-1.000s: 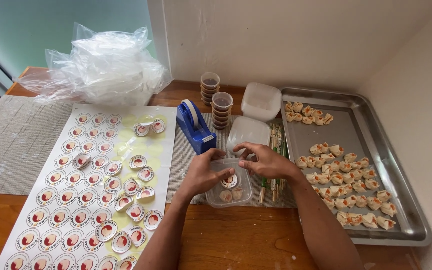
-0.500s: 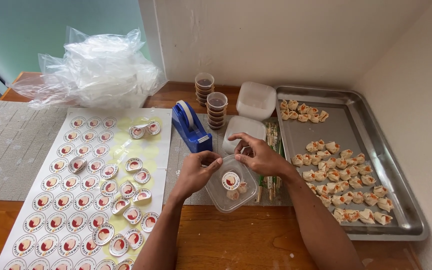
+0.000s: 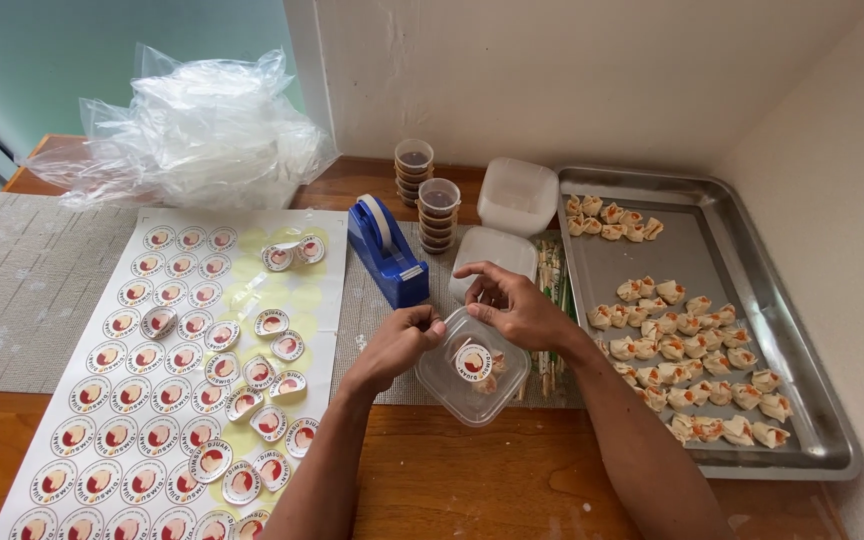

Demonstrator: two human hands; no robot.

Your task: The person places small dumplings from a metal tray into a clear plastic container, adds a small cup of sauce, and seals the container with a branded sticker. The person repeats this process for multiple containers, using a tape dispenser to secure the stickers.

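head view: one camera | looks steeply down and forward from above | close over hands (image 3: 452, 325) at table (image 3: 452, 480) | wall corner behind

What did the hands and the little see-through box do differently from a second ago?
The clear box was tipped up off the mat, its round-stickered lid now facing the camera. The right hand moved from on top of it to its upper rim; the left hand kept hold of the left edge. The sticker sheet, blue tape dispenser, sauce cups and dumpling tray stayed put.
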